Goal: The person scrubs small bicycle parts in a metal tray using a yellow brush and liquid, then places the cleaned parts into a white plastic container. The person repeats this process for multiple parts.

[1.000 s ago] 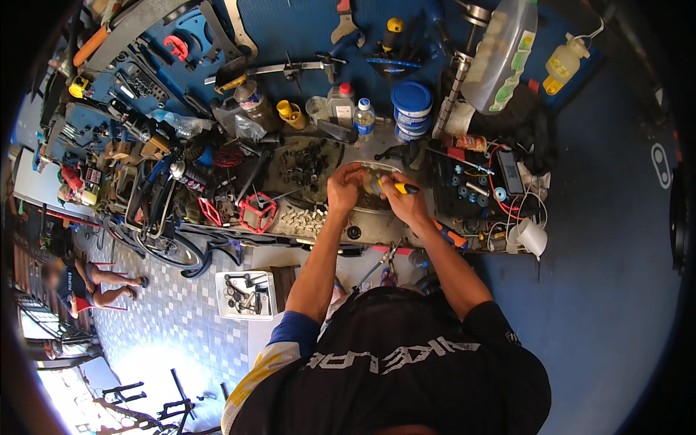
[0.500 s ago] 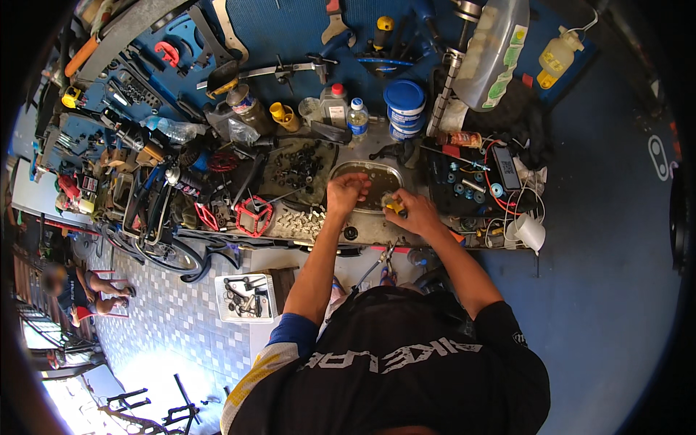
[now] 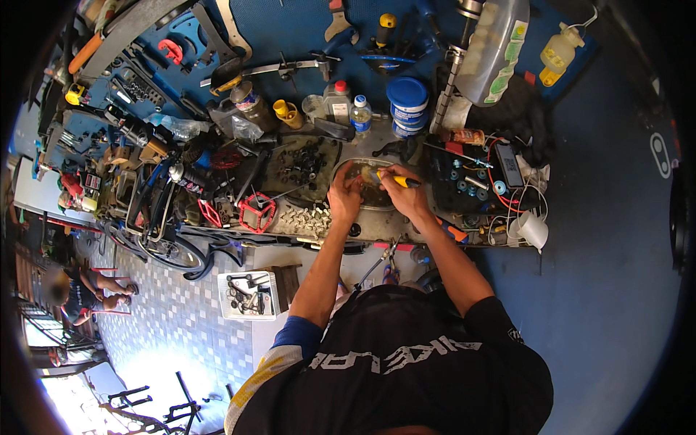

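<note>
Both my hands are over an oval metal tray [image 3: 346, 166] on a cluttered workbench [image 3: 377, 226]. My right hand [image 3: 406, 194] grips a small tool with a yellow handle [image 3: 388, 177], its tip pointing left toward my other hand. My left hand [image 3: 344, 197] is closed around a small part inside the tray; the part itself is hidden by my fingers. The two hands almost touch.
Red pedals [image 3: 255, 215] and loose small parts lie left of the tray. Bottles, a blue tub [image 3: 407, 105] and hand tools line the blue back wall. A white bin of parts [image 3: 248, 295] sits on the tiled floor. A person [image 3: 80, 286] sits at far left.
My hands have stayed over the tray, shifting slightly; the view has drifted a little, so the bench sits lower in the picture.
</note>
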`<control>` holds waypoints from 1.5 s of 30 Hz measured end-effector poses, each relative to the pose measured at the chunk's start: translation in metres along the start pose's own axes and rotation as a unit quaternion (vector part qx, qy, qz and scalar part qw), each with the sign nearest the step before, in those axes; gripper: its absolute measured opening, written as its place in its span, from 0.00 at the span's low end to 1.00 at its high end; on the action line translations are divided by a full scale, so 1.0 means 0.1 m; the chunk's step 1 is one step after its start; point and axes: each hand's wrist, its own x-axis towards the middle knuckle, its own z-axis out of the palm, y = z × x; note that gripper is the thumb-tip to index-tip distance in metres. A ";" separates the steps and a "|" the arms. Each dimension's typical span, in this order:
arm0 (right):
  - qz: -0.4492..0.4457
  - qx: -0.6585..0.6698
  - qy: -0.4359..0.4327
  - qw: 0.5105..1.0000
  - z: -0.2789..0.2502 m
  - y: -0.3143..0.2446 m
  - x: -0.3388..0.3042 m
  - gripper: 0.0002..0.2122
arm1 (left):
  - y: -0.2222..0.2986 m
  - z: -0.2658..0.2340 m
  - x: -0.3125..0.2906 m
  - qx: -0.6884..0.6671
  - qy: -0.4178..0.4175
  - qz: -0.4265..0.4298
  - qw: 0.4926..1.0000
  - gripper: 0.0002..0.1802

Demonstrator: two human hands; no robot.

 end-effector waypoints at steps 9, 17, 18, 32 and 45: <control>-0.218 -0.108 -0.034 0.969 -0.09 0.18 -0.13 0.09 | -0.10 -0.06 0.09 -0.101 -0.029 -0.098 0.990 0.11; -0.269 -0.107 -0.038 0.956 -0.30 0.09 -0.11 0.11 | -0.22 -0.05 0.11 -0.177 -0.111 -0.151 0.966 0.10; -0.222 -0.105 -0.063 0.967 -0.26 -0.03 -0.15 0.11 | -0.24 -0.07 0.12 -0.173 -0.100 -0.152 0.968 0.10; -0.228 -0.223 -0.051 0.946 -0.41 0.27 -0.02 0.10 | -0.30 -0.12 0.08 -0.265 -0.104 -0.179 0.942 0.10; -0.112 -0.099 -0.019 0.989 -0.09 0.03 -0.21 0.11 | -0.12 0.01 0.14 -0.150 -0.113 -0.095 0.978 0.22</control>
